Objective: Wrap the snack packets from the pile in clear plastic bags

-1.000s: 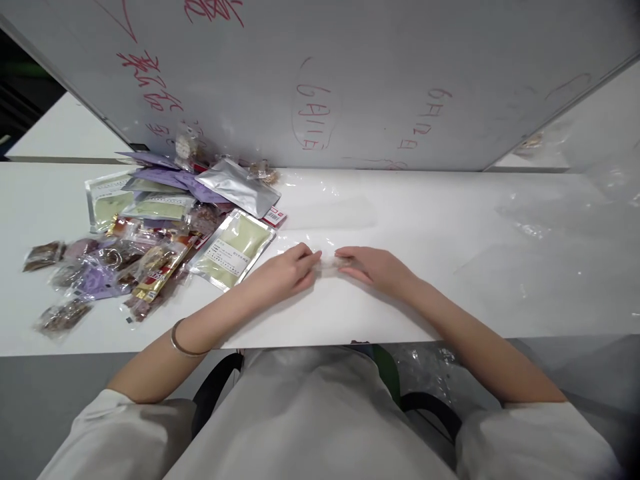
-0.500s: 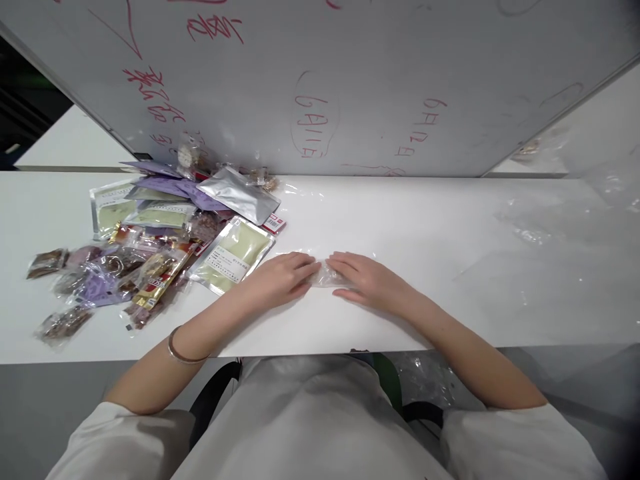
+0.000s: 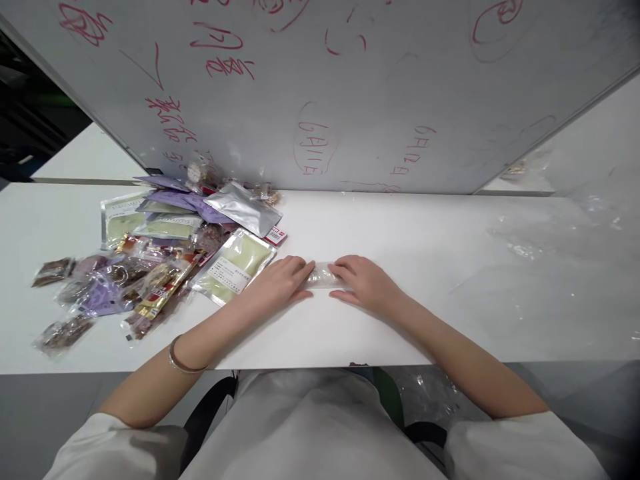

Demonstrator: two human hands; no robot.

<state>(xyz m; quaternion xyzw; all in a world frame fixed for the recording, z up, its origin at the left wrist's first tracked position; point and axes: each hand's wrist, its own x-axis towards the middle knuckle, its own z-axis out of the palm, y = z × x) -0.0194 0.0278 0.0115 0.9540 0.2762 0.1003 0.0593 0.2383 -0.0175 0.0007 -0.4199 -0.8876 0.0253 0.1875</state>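
Note:
A small rolled bundle of clear plastic wrap (image 3: pixel 323 275) lies on the white table in front of me, between my two hands. My left hand (image 3: pixel 284 280) curls over its left end, thumb on the near side. Around the right end, my right hand (image 3: pixel 365 283) has its fingers bent over the far side and its thumb in front. What the wrap contains, if anything, cannot be made out. Just left of my left hand is a silver-edged pouch of pale green powder (image 3: pixel 235 265) with a white label.
Snack packets (image 3: pixel 160 287), purple pouches (image 3: pixel 170 200) and a silver pouch (image 3: pixel 244 208) are piled at the left. A large clear plastic sheet (image 3: pixel 560 273) spreads over the table's right side. Behind the table stands a whiteboard (image 3: pixel 370 120) with red writing.
The clear plastic between my hands looks rounder and more tightly rolled. My fingers have curled further over its ends. The whole scene sits slightly lower as my head has tilted up.

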